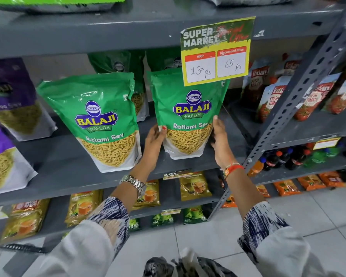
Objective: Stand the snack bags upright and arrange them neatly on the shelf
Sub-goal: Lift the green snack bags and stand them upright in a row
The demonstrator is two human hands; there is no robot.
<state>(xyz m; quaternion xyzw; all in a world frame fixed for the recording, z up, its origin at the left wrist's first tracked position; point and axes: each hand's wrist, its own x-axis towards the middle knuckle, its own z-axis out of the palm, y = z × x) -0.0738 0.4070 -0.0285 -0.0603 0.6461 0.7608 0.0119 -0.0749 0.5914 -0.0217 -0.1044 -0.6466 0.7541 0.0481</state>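
Note:
A green Ratlami Sev bag [188, 108] stands upright on the grey shelf [72, 166], right of centre. My left hand [154, 144] presses its lower left side and my right hand [220, 140] its lower right side, so the bag is held between them. A second green Ratlami Sev bag [96, 120] stands upright to its left, leaning slightly. Behind these two stand more green bags [118, 62], mostly hidden. Purple snack bags [10, 100] stand at the far left.
A yellow price sign [216, 50] hangs from the upper shelf over the held bag's top. Ketchup pouches [272, 96] fill the neighbouring rack beyond a slotted upright post [300, 86]. Tea packets [195, 185] and soda bottles [288, 158] sit on lower shelves.

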